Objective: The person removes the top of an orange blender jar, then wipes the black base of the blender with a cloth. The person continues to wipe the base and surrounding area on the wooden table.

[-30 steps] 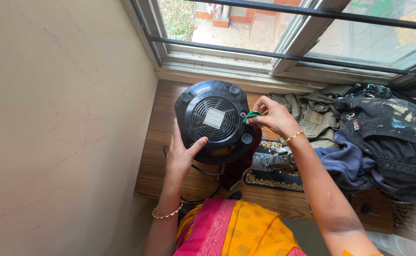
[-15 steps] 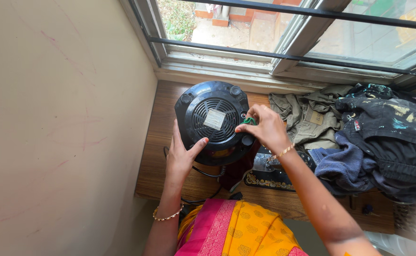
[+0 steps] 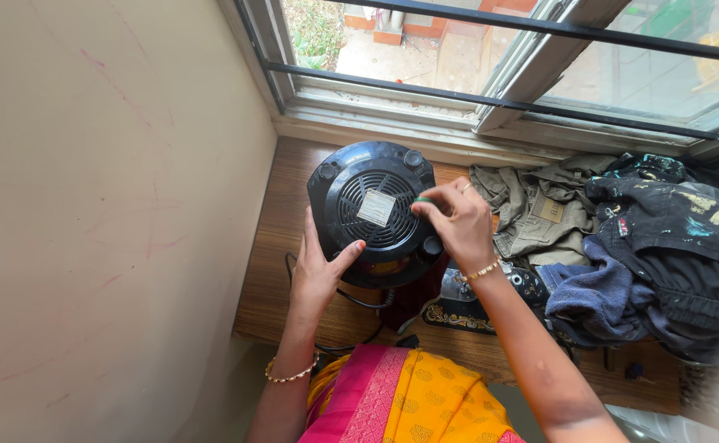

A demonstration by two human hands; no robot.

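Appliance count: I am handling one round black appliance base (image 3: 373,212), turned underside up, showing a vent grille, a pale label in the middle and round feet at the rim; I am counting three feet in view.
Green tool count: one small green-handled tool (image 3: 422,199), mostly hidden by my fingers.
Clothes: one heap of dark and olive garments (image 3: 622,238) is lying to my right.
Sewing machine: one black machine (image 3: 478,299) is sitting just under my right wrist.
Surface and room: a wooden table (image 3: 271,279) is standing against a cream wall (image 3: 105,205), under a barred window (image 3: 490,57).
Left hand (image 3: 318,271): I am bracing it open and flat against the base's lower left edge, thumb on the grille.
Right hand (image 3: 455,220): I am pinching the green tool against the base's right side, fingers closed round it.
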